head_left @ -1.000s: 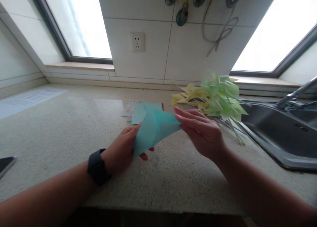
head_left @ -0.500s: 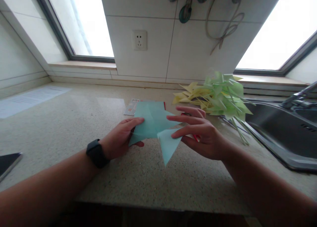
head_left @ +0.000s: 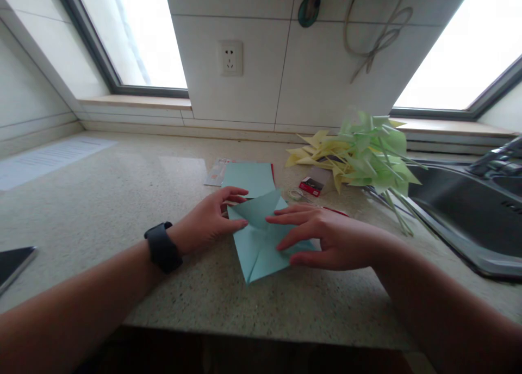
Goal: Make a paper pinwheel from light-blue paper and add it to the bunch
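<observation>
A light blue paper sheet point(head_left: 261, 257) with cut slits and lifted corners lies at a slant on the counter. My left hand point(head_left: 212, 213), a black watch on its wrist, grips the sheet's left corner, thumb on top; its other fingers are partly hidden at the edge. My right hand point(head_left: 318, 235) is spread flat, its fingertips resting on the sheet's right half. Just behind is a stack of light blue paper point(head_left: 248, 178), with a red edge showing at its right side.
Behind my right hand are a small red box point(head_left: 310, 187) and a roll of clear tape point(head_left: 296, 194). Yellow and green paper pinwheels point(head_left: 375, 151) lie beside the steel sink point(head_left: 460, 222). A printed sheet point(head_left: 49, 159) and a dark phone-like device point(head_left: 14, 265) are at left.
The cut sheet has come down from above the counter and turned, now lying flatter. My right hand has let go of its folded flap and spread out on the paper.
</observation>
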Demonstrator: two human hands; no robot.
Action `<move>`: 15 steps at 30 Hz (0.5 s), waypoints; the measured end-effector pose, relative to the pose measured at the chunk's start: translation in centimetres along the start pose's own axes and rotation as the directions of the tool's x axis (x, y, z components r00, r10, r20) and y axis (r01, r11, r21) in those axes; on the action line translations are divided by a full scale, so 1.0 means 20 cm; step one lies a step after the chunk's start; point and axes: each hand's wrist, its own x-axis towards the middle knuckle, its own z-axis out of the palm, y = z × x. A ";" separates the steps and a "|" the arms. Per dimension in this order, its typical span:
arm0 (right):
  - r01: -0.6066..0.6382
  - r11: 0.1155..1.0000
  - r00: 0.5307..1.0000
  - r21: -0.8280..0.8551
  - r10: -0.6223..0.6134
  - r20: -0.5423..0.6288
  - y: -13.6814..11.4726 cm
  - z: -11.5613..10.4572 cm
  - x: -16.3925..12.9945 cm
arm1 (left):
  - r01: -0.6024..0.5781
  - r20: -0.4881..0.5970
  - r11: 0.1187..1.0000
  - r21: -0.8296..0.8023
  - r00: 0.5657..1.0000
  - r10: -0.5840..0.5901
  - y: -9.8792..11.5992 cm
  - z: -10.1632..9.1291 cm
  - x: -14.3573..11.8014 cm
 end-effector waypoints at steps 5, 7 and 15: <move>-0.055 0.998 0.993 -0.014 0.056 0.099 0.00 -0.01 0.01 | -0.157 -0.044 0.955 0.253 0.984 0.174 -0.02 0.02 -0.02; -0.076 0.996 0.989 -0.035 0.080 0.122 0.00 0.00 0.01 | -0.215 -0.055 0.903 0.372 0.966 0.253 -0.01 0.03 -0.03; -0.101 0.994 0.987 -0.038 0.105 0.118 0.00 0.03 0.00 | -0.468 0.218 0.680 0.564 0.879 0.424 0.10 0.09 -0.12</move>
